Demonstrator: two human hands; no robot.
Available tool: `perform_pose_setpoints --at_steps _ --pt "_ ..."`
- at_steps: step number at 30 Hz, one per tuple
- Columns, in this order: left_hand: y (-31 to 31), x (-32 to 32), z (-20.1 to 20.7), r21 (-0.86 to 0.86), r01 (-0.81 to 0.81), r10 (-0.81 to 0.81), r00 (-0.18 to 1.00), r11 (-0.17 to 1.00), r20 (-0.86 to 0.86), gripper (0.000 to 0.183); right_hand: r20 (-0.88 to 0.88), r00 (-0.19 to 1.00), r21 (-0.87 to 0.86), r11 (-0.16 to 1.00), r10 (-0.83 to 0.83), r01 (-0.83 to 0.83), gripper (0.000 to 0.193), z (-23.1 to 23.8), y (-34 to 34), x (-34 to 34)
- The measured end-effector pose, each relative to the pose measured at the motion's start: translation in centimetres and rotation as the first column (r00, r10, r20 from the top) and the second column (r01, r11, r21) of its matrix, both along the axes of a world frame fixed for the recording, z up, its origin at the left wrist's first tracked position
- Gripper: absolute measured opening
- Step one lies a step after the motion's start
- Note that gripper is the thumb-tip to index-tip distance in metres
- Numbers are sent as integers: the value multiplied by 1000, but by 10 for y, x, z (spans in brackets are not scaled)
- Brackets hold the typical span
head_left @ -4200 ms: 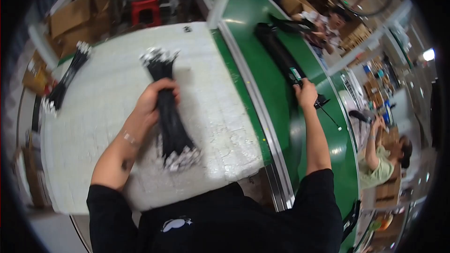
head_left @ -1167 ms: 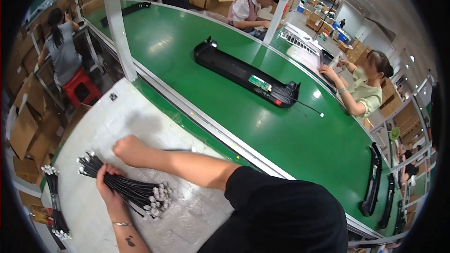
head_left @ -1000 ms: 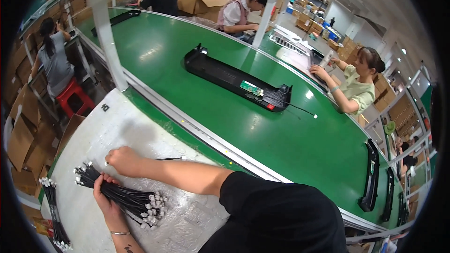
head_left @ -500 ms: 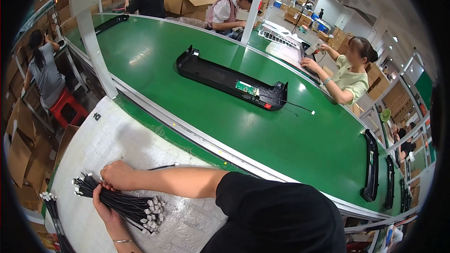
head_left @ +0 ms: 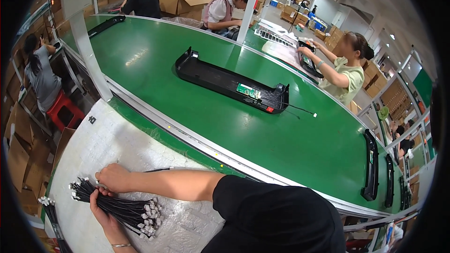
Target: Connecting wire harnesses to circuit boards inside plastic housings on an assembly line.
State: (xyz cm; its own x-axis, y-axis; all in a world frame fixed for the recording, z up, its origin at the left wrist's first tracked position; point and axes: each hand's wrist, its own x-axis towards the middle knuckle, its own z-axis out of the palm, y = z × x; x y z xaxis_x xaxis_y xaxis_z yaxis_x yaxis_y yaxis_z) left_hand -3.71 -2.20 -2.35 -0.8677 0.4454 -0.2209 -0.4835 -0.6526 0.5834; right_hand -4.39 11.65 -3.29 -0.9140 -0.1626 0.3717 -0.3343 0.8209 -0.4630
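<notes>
A bundle of black cables [head_left: 123, 207] with white connectors at both ends lies over the white padded work surface [head_left: 124, 143]. My left hand [head_left: 100, 208] is wrapped round it near its left end, a metal bracelet on the wrist. Above the same part of the bundle, my right hand [head_left: 115, 178] is closed with its fingers curled down. What those fingers pinch is hidden behind the hand. Just beyond my right forearm lies a single black cable [head_left: 159, 170], partly covered by the arm.
A second cable bundle [head_left: 52, 213] lies at the left edge. Across the metal rail, a green conveyor belt [head_left: 215, 126] carries a long black housing [head_left: 213, 78] with a green circuit board [head_left: 248, 91]; more housings [head_left: 370, 166] are at right. A co-worker [head_left: 349, 72] sits across the belt.
My right hand has shifted slightly left and down against the bundle, while my left hand keeps its hold. The co-worker opposite now handles a black housing. The view has tilted slightly.
</notes>
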Motion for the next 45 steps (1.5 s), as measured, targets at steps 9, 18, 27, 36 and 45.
perform_pose_setpoints --at_steps 9,18,27,36,45 --pt "7 2 -8 25 22 -20 996 999 -84 11 106 986 -130 985 131 -117 15 4 6 0" --pt "-6 -4 -11 42 72 -73 997 997 18 11 7 999 -6 999 37 -37 17 -6 2 -4" --pt "-8 -5 -10 49 114 -115 993 992 14 13 42 999 -43 999 31 -29 14 -4 0 -4" --pt "-9 -5 -12 6 94 -94 995 996 15 15 22 999 -37 999 35 -34 16 -4 0 -2" --pt "-10 -7 -13 39 174 -172 983 984 -60 16 20 998 -35 997 66 -65 16 -3 2 -2"
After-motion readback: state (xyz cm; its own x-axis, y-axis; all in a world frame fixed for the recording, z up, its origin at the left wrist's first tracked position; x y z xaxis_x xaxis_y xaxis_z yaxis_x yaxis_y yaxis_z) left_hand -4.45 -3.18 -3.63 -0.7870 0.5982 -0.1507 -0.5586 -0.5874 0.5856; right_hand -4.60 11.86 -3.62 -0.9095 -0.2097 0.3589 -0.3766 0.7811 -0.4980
